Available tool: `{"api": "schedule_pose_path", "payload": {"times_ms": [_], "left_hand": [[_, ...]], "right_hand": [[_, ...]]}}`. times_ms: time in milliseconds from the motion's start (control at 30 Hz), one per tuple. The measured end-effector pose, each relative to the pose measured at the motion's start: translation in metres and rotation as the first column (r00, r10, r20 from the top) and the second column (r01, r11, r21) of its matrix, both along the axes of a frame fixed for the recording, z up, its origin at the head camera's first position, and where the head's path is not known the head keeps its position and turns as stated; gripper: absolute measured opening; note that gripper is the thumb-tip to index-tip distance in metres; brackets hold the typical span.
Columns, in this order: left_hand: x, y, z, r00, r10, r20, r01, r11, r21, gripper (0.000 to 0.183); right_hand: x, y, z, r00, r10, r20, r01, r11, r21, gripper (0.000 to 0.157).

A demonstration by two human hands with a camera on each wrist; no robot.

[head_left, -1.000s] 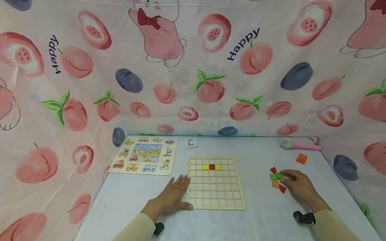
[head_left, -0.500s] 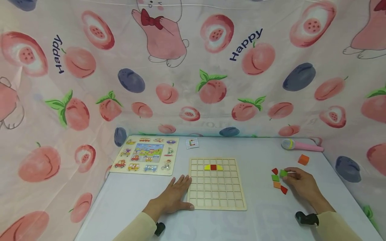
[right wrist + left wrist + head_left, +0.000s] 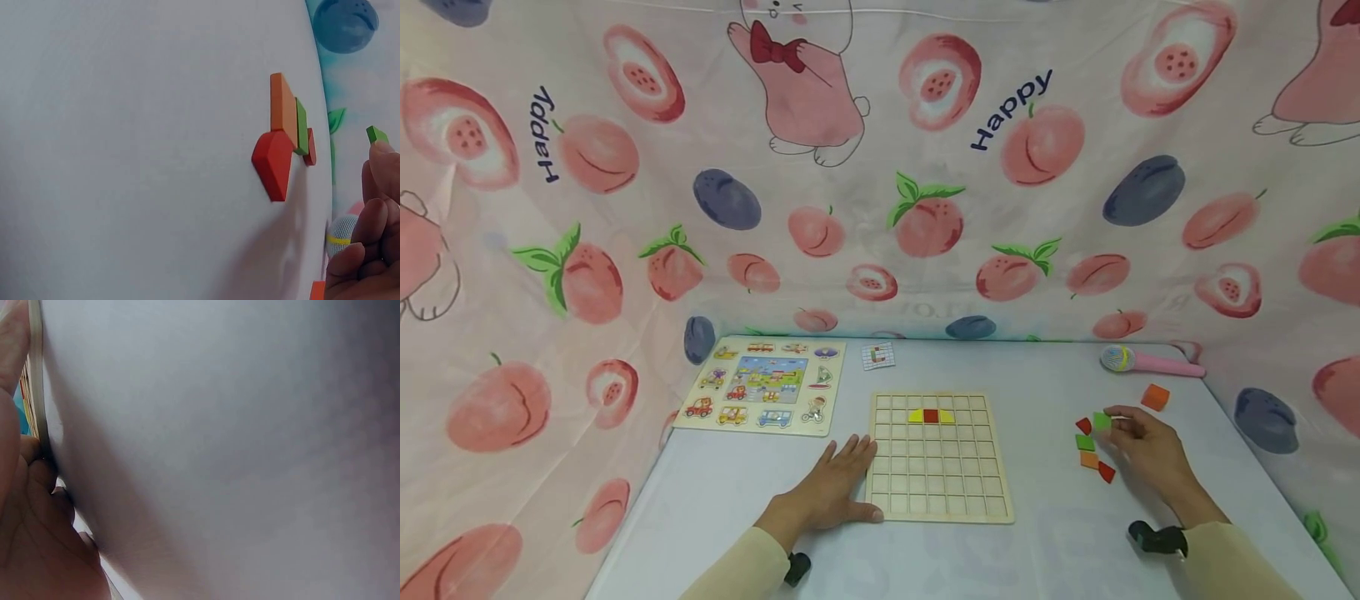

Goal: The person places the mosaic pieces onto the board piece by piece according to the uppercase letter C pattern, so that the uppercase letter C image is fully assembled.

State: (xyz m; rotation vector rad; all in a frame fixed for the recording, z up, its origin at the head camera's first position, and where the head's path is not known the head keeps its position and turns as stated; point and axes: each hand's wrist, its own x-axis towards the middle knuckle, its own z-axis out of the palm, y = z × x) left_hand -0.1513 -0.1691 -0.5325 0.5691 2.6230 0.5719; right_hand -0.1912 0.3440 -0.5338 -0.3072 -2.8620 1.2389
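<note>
My right hand (image 3: 1153, 450) pinches a green square tile (image 3: 1102, 422) between thumb and fingers, raised above the table in the right wrist view. Just left of it lie loose tiles: a red one with a curved edge (image 3: 1083, 426), a green square (image 3: 1085, 442), an orange square (image 3: 1088, 459) and another red curved piece (image 3: 273, 162). Fingers spread, my left hand (image 3: 823, 492) rests at the left edge of a wooden grid board (image 3: 940, 475), fingertips and thumb at its rim. In the board's second row sit a red square (image 3: 931, 416) and a yellow piece on each side of it.
A wooden picture puzzle (image 3: 760, 383) lies at the back left, beside a small pattern card (image 3: 877, 357). At the back right are a pink toy microphone (image 3: 1153, 362) and an orange block (image 3: 1155, 397). A fruit-print cloth (image 3: 850, 208) hangs behind the table.
My right hand has picked the green tile out of the group and lifted it, moving slightly up in the head view. My left hand stays at the board.
</note>
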Motion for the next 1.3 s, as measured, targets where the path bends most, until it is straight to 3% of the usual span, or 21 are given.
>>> {"api": "schedule_pose_path", "payload": {"times_ms": [200, 467, 900, 1300], "left_hand": [[0.001, 0.000, 0.000, 1.000, 0.003, 0.006, -0.003, 1.000, -0.004, 0.113], [0.001, 0.000, 0.002, 1.000, 0.004, 0.011, -0.004, 1.000, 0.000, 0.113], [0.001, 0.001, 0.004, 1.000, 0.005, 0.008, -0.005, 1.000, -0.006, 0.113], [0.001, 0.001, 0.004, 1.000, 0.002, -0.005, -0.002, 1.000, -0.020, 0.112]], "right_hand": [[-0.002, -0.010, 0.001, 0.999, -0.043, -0.033, 0.041, 0.998, -0.041, 0.040], [-0.006, -0.024, 0.001, 0.999, -0.043, -0.029, 0.041, 0.996, -0.084, 0.038], [-0.014, -0.059, 0.008, 0.992, -0.011, -0.127, -0.007, 0.991, -0.134, 0.035], [-0.019, -0.096, 0.012, 0.987, 0.007, -0.159, -0.037, 0.981, -0.189, 0.036]]}}
